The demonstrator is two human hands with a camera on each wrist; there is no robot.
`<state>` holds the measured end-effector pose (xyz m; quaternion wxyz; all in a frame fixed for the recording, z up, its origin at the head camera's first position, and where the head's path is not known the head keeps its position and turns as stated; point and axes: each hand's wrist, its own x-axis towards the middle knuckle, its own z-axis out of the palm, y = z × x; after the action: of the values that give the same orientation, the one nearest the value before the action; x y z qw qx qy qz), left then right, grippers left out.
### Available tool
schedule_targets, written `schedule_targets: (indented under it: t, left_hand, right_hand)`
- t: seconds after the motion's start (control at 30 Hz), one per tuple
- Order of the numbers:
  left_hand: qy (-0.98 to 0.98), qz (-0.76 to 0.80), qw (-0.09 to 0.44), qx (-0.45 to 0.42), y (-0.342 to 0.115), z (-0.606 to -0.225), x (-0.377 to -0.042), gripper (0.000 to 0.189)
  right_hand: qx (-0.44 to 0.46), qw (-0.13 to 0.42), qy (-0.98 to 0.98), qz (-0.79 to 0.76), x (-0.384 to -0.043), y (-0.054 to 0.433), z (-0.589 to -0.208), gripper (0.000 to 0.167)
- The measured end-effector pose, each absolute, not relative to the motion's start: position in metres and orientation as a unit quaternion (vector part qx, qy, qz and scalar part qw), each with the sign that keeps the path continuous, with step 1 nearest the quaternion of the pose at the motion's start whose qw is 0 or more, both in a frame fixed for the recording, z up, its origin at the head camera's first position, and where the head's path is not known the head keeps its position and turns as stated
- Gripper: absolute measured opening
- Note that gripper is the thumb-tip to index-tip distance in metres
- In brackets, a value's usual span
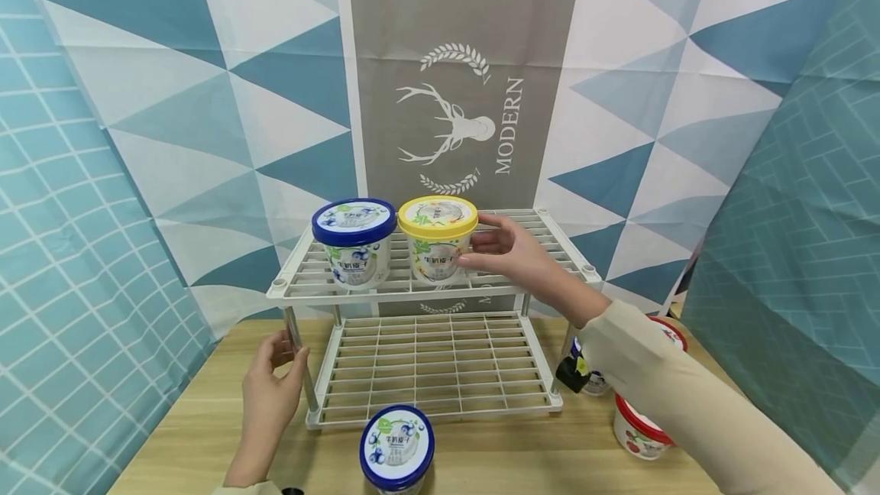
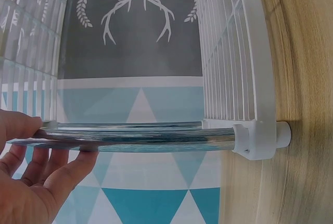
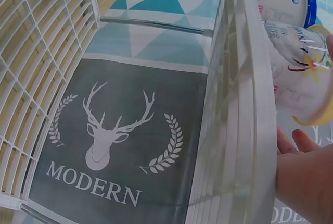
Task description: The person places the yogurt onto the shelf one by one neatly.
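On the top shelf of a white two-tier wire rack (image 1: 440, 295) stands a white tub with a yellow lid (image 1: 440, 250). My right hand (image 1: 512, 254) holds this tub from its right side, thumb on the front and index finger by the lid's edge. Close on its left is a blue-lidded tub (image 1: 357, 250), upright on the same shelf. Lower down, my left hand (image 1: 275, 384) grips the rack's front left metal post (image 2: 156, 139), the thumb on one side and the fingers on the other.
Another blue-lidded tub (image 1: 397, 445) stands on the wooden table (image 1: 522, 457) before the rack. To the right, partly behind my right sleeve, are a red-lidded tub (image 1: 639, 430), another red lid (image 1: 670, 331) and a blue-lidded tub (image 1: 595, 383). A patterned cloth (image 1: 454, 21) hangs behind.
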<state>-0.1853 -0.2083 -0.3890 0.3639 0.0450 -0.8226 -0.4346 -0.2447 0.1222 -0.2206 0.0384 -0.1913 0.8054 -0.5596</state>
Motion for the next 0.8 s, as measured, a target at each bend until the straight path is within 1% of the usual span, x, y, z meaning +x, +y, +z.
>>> schedule_targets:
  t: [0.17,0.3,0.5,0.8]
  left_hand:
    - [-0.824,-0.433,0.362,0.046,-0.208,-0.388,-0.184,0.03]
    - [-0.825,-0.432,0.359,0.048,-0.207,-0.388,-0.184,0.03]
    - [-0.828,-0.429,0.357,0.052,-0.207,-0.388,-0.183,0.029]
    - [-0.825,-0.429,0.365,0.048,-0.207,-0.387,-0.184,0.029]
  right_hand:
    - [-0.196,0.013,0.808,-0.555,-0.239,0.132,-0.221,0.064]
    - [-0.201,-0.008,0.816,-0.542,-0.233,0.138,-0.222,0.056]
    - [-0.203,-0.023,0.815,-0.543,-0.222,0.146,-0.224,0.049]
    - [-0.223,-0.004,0.797,-0.561,-0.2,0.157,-0.23,0.049]
